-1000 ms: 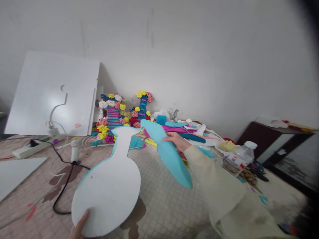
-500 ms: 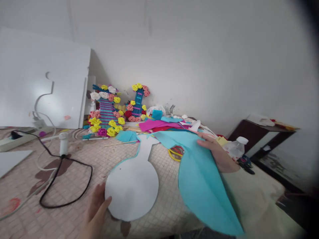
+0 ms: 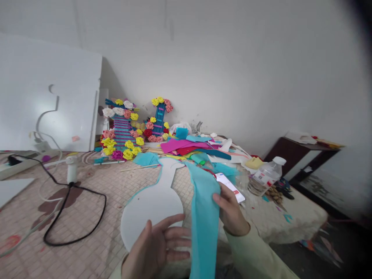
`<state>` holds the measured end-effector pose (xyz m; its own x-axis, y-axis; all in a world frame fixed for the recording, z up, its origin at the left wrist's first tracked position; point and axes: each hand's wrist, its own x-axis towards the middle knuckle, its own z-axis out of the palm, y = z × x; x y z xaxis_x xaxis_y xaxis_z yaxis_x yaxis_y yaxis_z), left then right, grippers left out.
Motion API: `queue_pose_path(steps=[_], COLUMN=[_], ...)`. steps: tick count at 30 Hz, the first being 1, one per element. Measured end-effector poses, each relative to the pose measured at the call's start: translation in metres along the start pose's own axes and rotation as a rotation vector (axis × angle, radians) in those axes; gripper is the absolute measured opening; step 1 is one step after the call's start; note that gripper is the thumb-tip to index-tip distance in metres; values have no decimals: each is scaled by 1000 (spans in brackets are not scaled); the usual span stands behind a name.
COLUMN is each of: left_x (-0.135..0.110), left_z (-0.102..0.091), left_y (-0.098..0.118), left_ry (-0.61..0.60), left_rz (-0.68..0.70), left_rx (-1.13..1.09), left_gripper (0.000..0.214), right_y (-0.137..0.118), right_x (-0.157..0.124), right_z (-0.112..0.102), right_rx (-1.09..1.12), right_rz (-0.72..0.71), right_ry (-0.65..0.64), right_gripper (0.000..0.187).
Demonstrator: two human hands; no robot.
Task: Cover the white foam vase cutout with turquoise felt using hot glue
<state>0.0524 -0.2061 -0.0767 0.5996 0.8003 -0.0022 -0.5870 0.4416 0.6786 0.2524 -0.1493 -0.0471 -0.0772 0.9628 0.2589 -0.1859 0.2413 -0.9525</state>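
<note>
A white board cutout (image 3: 145, 211), round with a narrow neck, lies flat on the table, a turquoise edge showing along its left side. My right hand (image 3: 232, 211) pinches a long sheet of turquoise paper (image 3: 205, 221), which hangs folded just right of the cutout. The sheet's upper end reaches the top of the neck, and its lower end runs out of view. My left hand (image 3: 159, 246) is over the lower part of the cutout, fingers spread toward the paper and holding nothing. Whether those fingertips touch the paper, I cannot tell.
A phone (image 3: 231, 188) and a plastic bottle (image 3: 267, 176) stand to the right. Coloured paper sheets (image 3: 186, 147) pile up behind. Flower-trimmed stick models (image 3: 123, 130) lean at the wall. A white glue gun (image 3: 71, 170) with a black cable is at left.
My right hand has drawn the turquoise paper left and nearer, so it hangs narrower and uncovers the phone. The left hand has left the cutout's left edge and moved right, fingers spreading.
</note>
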Motion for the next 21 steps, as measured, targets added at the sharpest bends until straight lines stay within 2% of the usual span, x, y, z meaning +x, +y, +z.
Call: queue_pose_path(steps=[2,4,7,9,15,17,21], left_x=[0,-3,-6,-7,0,4,7], left_z=[-7,-13,-17,-17,-14,-13,-11], left_y=[0,-6,-22,-31,-44,-44,-44], left_ry=[-6,47,133,188,315,314,276], left_rz=[-48,-46,-24,-13,6,22,158], left_rx=[43,184,410,528,717,755,794], left_gripper=[68,59,57,64,93,90,86], right_y=[14,31,55,63,52,48,48], right_x=[-6,-13,-22,-24,-18,-20,-30], right_z=[-2,-1,5,10,25,33,48], right_rx=[-127,-259,-378,-401,-410,-366,-323], right_rz=[-43,-60,-63,-49,-33,-14,6], right_ry=[22,110,295,339,175,138,78], right_gripper=[21,16,22,24,20,19,16])
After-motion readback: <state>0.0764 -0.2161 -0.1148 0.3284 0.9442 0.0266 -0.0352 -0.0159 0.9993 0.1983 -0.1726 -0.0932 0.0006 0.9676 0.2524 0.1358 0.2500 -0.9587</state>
